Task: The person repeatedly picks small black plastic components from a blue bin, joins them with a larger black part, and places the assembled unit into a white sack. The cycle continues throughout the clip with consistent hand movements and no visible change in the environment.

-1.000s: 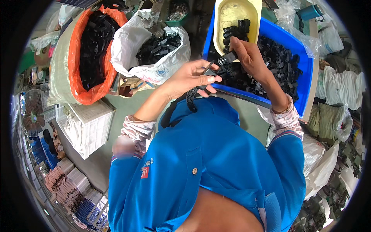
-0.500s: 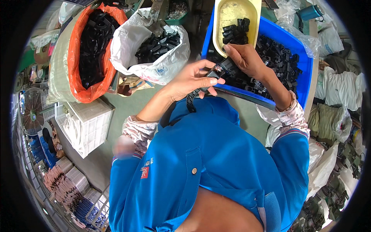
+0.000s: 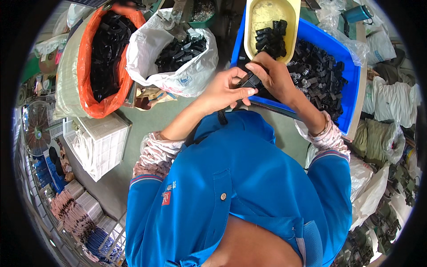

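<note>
Left hand [image 3: 224,90] and right hand [image 3: 275,78] pinching black part [image 3: 251,81] — full shape unclear (grip covers much)

Mug: teal, w/ handle, far end of counter [image 3: 362,89], by R edge; mug [image 3: 356,14].
Clear plastic: crumpled bags [image 3: 327,15], far R corner of counter, nr mug.
Orange-lined sack: orange liner [image 3: 84,80] folded over rim, blk plastic pcs inside.
Wht sack: open-mouthed [image 3: 191,80], just R of orange one, blk pcs inside.
Grn bowl: small shiny bits in bowl [image 3: 204,24], beyond wht sack's far rim.
Basket: wht, slotted [image 3: 109,149], on floor; wht contents, can't tell what.
Fan: round cage [image 3: 38,133], L of basket.
Stacks: pinkish [image 3: 66,209] + blue [image 3: 101,242], lower L.
R side: wht bundle [image 3: 391,102], olive bags [image 3: 376,142], past counter's R edge.
</note>
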The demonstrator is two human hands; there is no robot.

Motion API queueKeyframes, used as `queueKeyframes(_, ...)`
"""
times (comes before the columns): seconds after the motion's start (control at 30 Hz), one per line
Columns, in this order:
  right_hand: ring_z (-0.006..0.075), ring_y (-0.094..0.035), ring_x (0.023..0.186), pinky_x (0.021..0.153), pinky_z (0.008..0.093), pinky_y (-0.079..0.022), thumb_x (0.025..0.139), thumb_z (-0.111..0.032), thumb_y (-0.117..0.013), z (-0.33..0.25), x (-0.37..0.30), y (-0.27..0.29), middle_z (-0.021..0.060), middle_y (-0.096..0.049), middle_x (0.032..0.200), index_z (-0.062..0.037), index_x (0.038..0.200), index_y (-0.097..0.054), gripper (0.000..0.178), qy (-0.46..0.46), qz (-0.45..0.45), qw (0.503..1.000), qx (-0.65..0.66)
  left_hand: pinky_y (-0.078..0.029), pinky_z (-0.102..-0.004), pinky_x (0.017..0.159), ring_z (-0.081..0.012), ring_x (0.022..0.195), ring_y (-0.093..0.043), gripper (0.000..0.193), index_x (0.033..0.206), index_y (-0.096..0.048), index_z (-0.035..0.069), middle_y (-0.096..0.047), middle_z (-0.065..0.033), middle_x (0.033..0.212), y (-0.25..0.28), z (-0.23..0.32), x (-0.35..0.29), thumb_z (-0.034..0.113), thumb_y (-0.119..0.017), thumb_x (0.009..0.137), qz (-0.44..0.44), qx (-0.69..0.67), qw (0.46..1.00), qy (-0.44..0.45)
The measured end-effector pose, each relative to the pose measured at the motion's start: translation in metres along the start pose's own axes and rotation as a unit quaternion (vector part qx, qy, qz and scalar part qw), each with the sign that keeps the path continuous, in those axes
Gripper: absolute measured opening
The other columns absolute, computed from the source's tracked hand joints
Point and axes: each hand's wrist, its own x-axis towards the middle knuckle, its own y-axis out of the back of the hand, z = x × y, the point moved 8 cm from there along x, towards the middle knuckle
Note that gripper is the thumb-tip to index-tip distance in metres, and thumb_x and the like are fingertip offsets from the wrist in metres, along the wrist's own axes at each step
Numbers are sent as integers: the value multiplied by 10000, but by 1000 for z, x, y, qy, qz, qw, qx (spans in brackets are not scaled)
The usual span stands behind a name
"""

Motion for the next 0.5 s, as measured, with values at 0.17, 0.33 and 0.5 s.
queueKeyframes(0.17,163,-550,586,547,296,-444,883,-135,-717,17,-24,6,92,-572,661,-6,850,-569,200,-134,148,979,46,-480,-240,542,-71,709,-627,330,1098,-575,11,-681,-42,839,8,4,1,118,-756,843,77,105,988,-85)
queueKeyframes(0.33,156,-541,704,687,261,-443,935,-99,-632,-3,-46,-6,58,-585,839,2,893,-624,109,31,225,973,45,-504,-231,664,-110,765,-651,304,1040,-565,23,-686,-93,895,9,36,-8,103,-766,826,187,248,937,-157)
queueKeyframes(0.5,63,-545,845,761,203,-453,1051,-218,-440,34,-61,-30,34,-604,1000,37,1218,-554,325,-152,180,906,351,-472,-267,581,-116,636,-556,290,926,-511,41,-611,-94,747,13,35,-13,124,-768,820,168,351,906,-168)
